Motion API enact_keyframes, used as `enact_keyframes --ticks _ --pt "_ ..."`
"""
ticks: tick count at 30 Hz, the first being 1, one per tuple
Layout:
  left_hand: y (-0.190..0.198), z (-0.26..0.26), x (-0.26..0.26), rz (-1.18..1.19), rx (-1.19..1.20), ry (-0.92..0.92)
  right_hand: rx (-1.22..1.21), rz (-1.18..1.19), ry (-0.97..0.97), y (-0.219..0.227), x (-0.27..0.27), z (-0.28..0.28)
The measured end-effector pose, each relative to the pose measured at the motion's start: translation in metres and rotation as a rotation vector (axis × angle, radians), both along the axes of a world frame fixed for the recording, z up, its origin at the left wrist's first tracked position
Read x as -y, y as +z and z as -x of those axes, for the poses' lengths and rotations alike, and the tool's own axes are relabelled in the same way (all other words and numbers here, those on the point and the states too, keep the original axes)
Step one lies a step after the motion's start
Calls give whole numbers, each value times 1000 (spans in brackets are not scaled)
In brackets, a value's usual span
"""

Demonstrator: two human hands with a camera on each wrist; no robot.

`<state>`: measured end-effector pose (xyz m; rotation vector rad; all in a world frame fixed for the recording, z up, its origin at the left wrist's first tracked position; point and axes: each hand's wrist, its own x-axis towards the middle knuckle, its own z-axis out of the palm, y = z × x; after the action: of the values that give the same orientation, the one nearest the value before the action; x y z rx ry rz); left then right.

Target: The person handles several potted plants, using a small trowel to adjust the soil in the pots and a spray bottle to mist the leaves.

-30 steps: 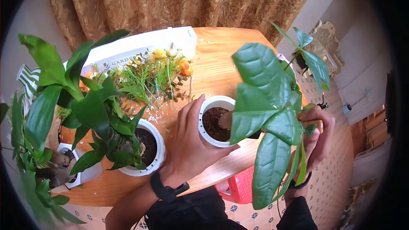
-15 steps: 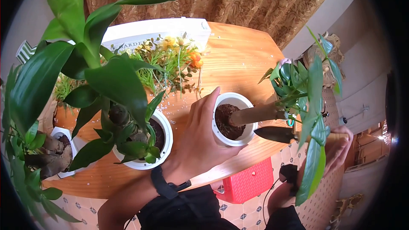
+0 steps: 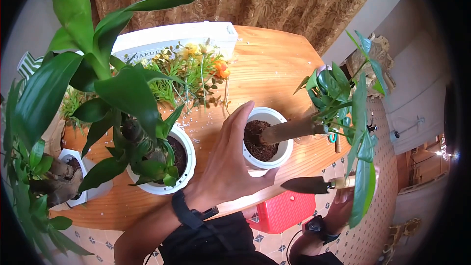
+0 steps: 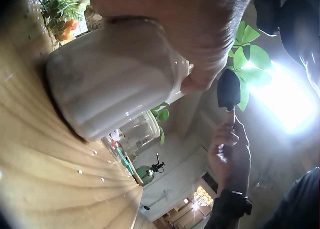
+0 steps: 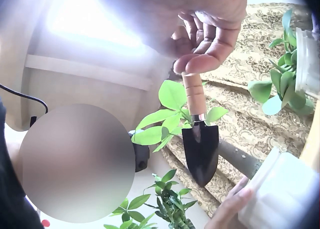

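Note:
My left hand (image 3: 229, 159) grips the side of a white pot (image 3: 286, 159), fingers at its far left and thumb at the near rim. Dark soil (image 3: 257, 153) lies inside, and a thick stem (image 3: 292, 130) leans out to the right, ending in large green leaves. My right hand (image 3: 341, 211), partly behind a leaf, holds a small trowel by its wooden handle; the dark blade (image 3: 305, 184) points left, just past the table's front edge. In the right wrist view the fingers pinch the handle (image 5: 195, 96) near its end, and the blade (image 5: 201, 151) looks bare.
Two more potted plants stand left, one in a round white pot (image 3: 189, 174), another in an angular one (image 3: 83, 194). Behind are artificial flowers (image 3: 191, 71) and a white box (image 3: 223, 34). A red stool (image 3: 287, 211) is below the table; teal-handled scissors (image 3: 333, 138) lie at right.
The leaves swing right, uncovering the stem and pot. My right hand has come down and nearer the body with the trowel, its blade now beyond the table edge. My left hand keeps its grip.

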<state>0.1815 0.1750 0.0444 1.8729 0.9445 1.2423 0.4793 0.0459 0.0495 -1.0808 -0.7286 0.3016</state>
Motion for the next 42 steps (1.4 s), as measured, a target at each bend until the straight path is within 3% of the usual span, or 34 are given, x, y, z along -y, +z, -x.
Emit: enact_keyframes --ticks 2,4,5,10,12,13,15,19,22,24,27,30,36,42 --pt "0 -1 0 39 27 -46 -68 32 54 -6 8 -13" --pt "-1 -1 1 1 12 -10 14 -2 423 -7 11 -20" --pt "-1 -2 1 0 11 -12 -96 14 177 -3 2 1" --pt "4 0 3 -49 -46 61 -139 -29 222 9 -4 27" --pt "4 -1 4 -65 -59 86 324 207 -144 4 -9 29" --pt "5 -2 4 -79 -71 112 323 207 -144 12 -13 34" --pt "5 -3 4 -93 -87 136 74 -55 559 34 -22 50" --pt "5 -4 4 -96 -117 167 58 -44 368 36 -27 63" --pt "7 -3 4 -83 -139 152 259 -69 246 39 -32 67" --pt "6 -3 4 -81 -108 132 409 -48 39 30 -31 57" --pt "1 -4 3 -22 -44 72 451 -96 -55 23 -29 59" --pt "0 -3 2 12 -18 28 640 -99 -81 36 -26 73" --pt "6 -5 7 -55 -66 88 771 -75 -34 57 -32 113" --pt "3 -9 8 -103 -59 143 1086 -95 130 72 -44 104"
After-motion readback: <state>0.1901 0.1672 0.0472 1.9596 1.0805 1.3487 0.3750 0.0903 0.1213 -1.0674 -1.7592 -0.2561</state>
